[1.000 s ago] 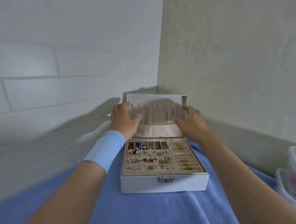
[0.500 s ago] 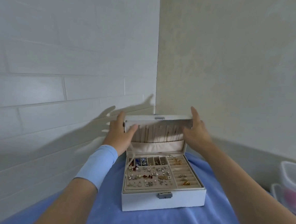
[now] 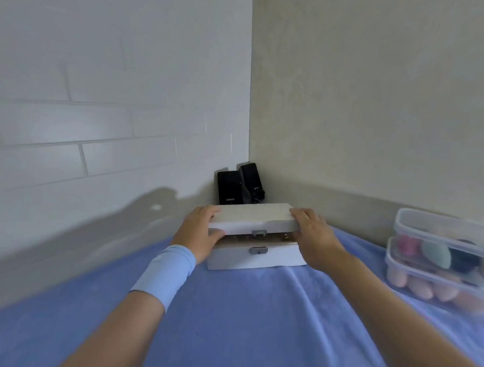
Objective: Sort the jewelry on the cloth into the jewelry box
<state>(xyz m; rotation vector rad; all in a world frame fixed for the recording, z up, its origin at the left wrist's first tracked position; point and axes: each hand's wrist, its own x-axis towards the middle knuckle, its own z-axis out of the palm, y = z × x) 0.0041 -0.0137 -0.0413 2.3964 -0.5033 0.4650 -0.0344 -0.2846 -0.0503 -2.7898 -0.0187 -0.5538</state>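
step, we judge: shutting box [image 3: 255,257] on cloth [image 3: 256,324] | lid [image 3: 254,216] a slit above base | left hand [image 3: 201,234] grips lid's left end, thumb under edge | right hand [image 3: 315,240] curls over lid's right end | jewelry [image 3: 260,238] glints inside slit | next, we think: slip thumb out, press lid flush, latch clasp [image 3: 258,250]

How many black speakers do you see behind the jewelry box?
2. Left speaker and right speaker stand together in the wall corner behind the jewelry box; its lid hides their bases.

Left hand [image 3: 201,233], right hand [image 3: 315,239] on lid [image 3: 254,215]
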